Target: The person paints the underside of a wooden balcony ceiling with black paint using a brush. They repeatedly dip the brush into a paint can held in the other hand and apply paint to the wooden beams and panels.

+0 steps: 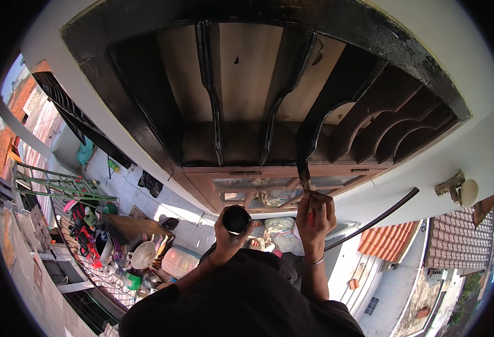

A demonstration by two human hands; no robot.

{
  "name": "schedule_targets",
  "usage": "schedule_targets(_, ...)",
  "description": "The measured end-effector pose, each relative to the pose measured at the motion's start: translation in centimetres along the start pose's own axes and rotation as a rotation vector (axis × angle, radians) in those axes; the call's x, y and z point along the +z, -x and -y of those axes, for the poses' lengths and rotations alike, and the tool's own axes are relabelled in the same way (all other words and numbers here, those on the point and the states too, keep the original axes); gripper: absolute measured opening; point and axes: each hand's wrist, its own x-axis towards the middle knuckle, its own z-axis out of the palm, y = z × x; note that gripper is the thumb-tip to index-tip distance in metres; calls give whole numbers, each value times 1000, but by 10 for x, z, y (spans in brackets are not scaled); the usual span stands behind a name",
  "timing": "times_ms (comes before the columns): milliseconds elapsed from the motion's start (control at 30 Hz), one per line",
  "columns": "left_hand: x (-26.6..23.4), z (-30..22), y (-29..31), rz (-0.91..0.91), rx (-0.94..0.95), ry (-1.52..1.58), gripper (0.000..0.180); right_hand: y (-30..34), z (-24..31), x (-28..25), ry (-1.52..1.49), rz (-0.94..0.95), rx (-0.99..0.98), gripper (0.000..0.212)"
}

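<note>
My left hand is closed around a small round cup of black paint, held upright in front of my chest. In my right hand is a paintbrush, its dark bristles pointing up. The bristle end meets the lower part of a curved wooden slat in the louvred vent frame overhead. Glossy black covers the slats on the left and the thick outer frame. Toward the right, several slats look duller and browner.
Below the vent is a brown window frame with glass panes. A dark pipe and a wall lamp are on the right. Down left stand a green ladder, a clear plastic box and piled household goods. Tiled roofs lie far below.
</note>
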Motion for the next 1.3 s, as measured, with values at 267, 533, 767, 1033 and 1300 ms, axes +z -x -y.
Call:
schedule_targets(267,-3,-2,-2,14,20,-19,45,-63,14,-10,57,-244,-202,18)
schedule_targets(533,-9,13,8,6,-44,-21,46,-62,32,-29,97,-3,-247,22)
schedule_targets(767,-7,4,3,-6,-27,33,43,-38,31,-23,96,240,-164,18)
schedule_targets(1033,-8,3,9,47,-58,30,42,19,-10,13,118,87,-203,20)
schedule_targets(1300,-1,-3,9,113,-52,-23,40,26,-11,9,58,30,-189,22)
